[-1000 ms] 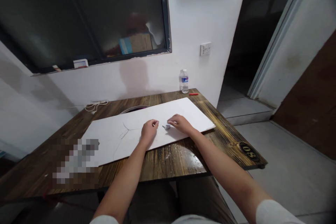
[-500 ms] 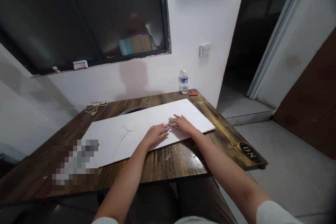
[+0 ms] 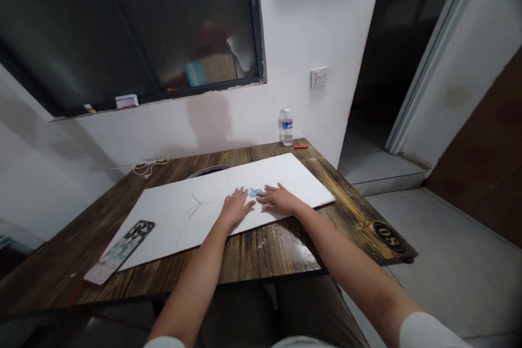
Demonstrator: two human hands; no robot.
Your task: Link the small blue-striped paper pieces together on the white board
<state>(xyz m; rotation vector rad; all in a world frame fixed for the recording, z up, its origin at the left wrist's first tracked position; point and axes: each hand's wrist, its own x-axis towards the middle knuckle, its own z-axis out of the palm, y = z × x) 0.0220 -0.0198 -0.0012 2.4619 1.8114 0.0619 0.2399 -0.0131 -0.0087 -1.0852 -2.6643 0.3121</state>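
Observation:
A large white board (image 3: pixel 163 217) lies flat on the wooden table, with thin dark lines drawn on its left half. My left hand (image 3: pixel 235 207) rests on the board with its fingers apart, holding nothing. Just right of it is a small tangle of blue lines or strips (image 3: pixel 255 193); whether they are loose pieces or drawn marks I cannot tell. On the other side of the blue tangle, my right hand (image 3: pixel 279 200) lies spread on the board, its fingertips at the tangle's edge.
A patterned flat case (image 3: pixel 121 251) lies over the board's left corner. At the back of the wooden table (image 3: pixel 269 247) stand a water bottle (image 3: pixel 287 128) and, beside it, a red pen (image 3: pixel 301 147). A white cable (image 3: pixel 149 165) lies at the back left. A round rim (image 3: pixel 206 171) shows behind the board.
My left hand has drawn back to the left, and the hands are farther apart. The blue tangle between them, mostly covered before, now shows.

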